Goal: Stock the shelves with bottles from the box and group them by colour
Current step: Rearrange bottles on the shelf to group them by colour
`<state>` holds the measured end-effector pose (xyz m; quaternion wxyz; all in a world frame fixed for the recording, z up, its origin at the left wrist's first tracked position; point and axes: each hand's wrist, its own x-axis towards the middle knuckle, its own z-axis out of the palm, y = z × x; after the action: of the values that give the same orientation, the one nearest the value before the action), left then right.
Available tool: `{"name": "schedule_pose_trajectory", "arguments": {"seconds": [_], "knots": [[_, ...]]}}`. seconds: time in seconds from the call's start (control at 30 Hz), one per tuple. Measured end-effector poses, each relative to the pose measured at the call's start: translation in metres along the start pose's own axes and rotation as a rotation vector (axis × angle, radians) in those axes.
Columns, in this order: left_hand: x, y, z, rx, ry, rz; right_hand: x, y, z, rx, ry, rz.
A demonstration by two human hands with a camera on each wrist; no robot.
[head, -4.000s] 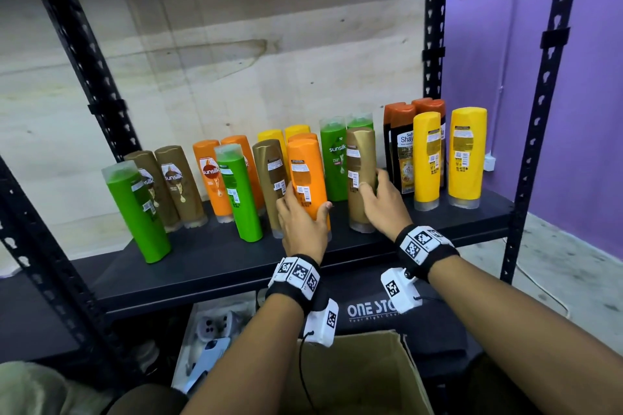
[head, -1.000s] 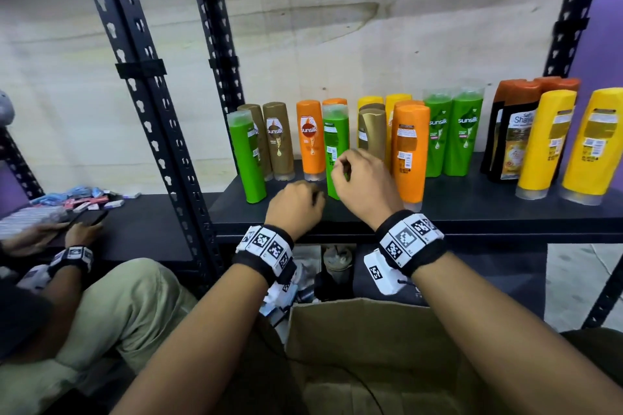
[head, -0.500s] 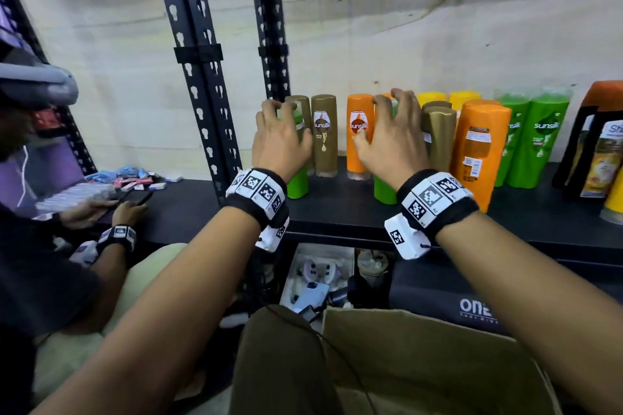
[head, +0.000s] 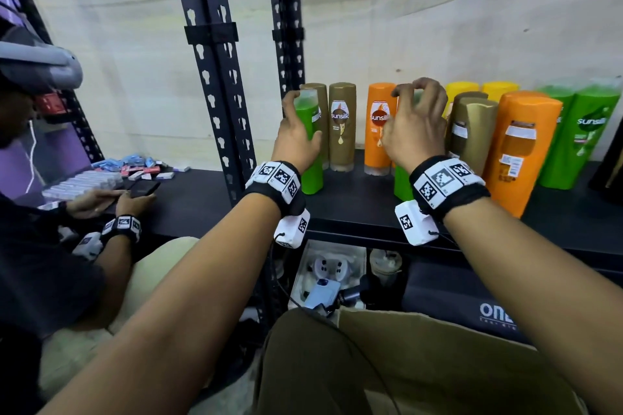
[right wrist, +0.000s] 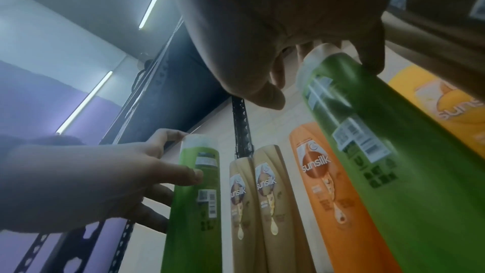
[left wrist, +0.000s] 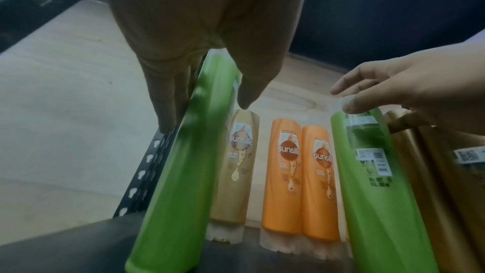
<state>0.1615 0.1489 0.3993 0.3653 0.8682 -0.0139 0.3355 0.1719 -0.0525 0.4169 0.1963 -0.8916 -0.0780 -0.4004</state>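
On the black shelf [head: 354, 209] stand two green bottles in front of bronze [head: 342, 125], orange [head: 379, 131] and gold [head: 472, 131] ones. My left hand [head: 300, 125] grips the left green bottle [head: 312, 178] near its top, thumb on the front and fingers behind. In the left wrist view that bottle [left wrist: 181, 173] leans between thumb and fingers. My right hand [head: 404, 111] curls over the cap of the second green bottle [head: 403, 185], which shows tilted in the right wrist view [right wrist: 393, 163]. Two more green bottles [head: 586, 135] stand at the far right.
A large orange bottle [head: 519, 152] and yellow bottles [head: 462, 91] stand right of my right hand. Black shelf posts [head: 215, 77] rise left of my left hand. An open cardboard box [head: 438, 364] sits below. A seated person [head: 50, 246] holds a phone at the left.
Both hands rose from the shelf's front edge to the two green bottles and closed round their tops. Earlier they were on an orange and a gold bottle further right.
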Motion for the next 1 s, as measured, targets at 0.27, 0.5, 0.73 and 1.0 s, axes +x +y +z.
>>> {"name": "schedule_pose_trajectory", "arguments": {"seconds": [0.27,0.5,0.73,1.0], "knots": [[-0.011,-0.004,0.003,-0.05,0.068,0.019,0.001,0.016,0.009,-0.016,0.104,-0.033],[-0.021,0.001,-0.003,-0.032,0.073,0.022,-0.002,0.017,0.009,0.127,0.182,0.0],[-0.031,0.004,-0.014,-0.02,0.071,-0.014,-0.004,0.014,-0.002,0.421,0.052,0.083],[-0.037,-0.009,-0.006,-0.08,0.106,-0.064,-0.021,-0.001,0.008,0.674,0.079,0.018]]}}
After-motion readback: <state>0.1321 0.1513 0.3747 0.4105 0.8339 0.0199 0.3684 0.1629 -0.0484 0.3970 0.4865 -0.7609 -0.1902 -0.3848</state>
